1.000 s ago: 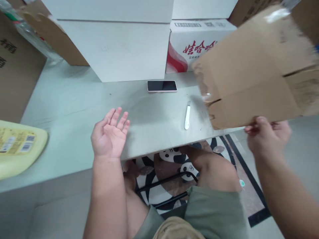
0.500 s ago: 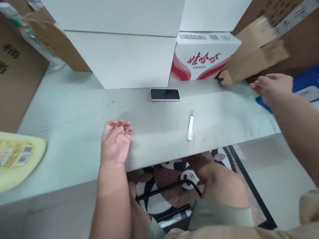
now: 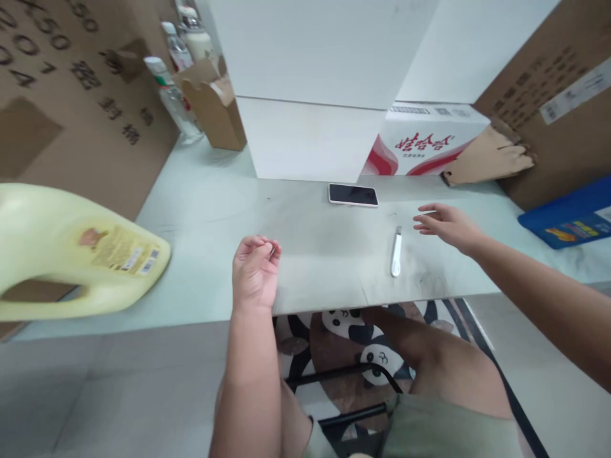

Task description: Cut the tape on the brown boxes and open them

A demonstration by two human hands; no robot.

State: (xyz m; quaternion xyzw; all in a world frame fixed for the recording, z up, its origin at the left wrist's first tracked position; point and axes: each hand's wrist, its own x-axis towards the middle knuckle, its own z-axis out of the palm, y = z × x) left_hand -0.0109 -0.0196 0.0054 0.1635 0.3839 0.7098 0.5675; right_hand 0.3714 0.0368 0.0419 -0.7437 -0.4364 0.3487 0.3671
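My left hand (image 3: 255, 270) rests at the table's front edge with its fingers curled inward; nothing shows inside them. My right hand (image 3: 443, 224) hovers over the pale table (image 3: 200, 210) with fingers stretched out and apart, holding nothing. Just left of that hand lies a white utility knife (image 3: 396, 252). A dark phone (image 3: 353, 194) lies face up behind the knife, in front of a white box (image 3: 315, 137). The torn brown cardboard piece (image 3: 487, 162) lies at the back right against a large carton.
A yellow jug (image 3: 71, 251) lies on its side at the left. A red-and-white drinks carton (image 3: 420, 149), big brown cartons (image 3: 71, 108), bottles (image 3: 174, 95) and a blue pack (image 3: 568, 219) ring the table. My knees and a stool are below the front edge.
My right hand let the cardboard piece go at the back right and came back toward the knife. My left hand's fingers curled from open to closed. The view swung left.
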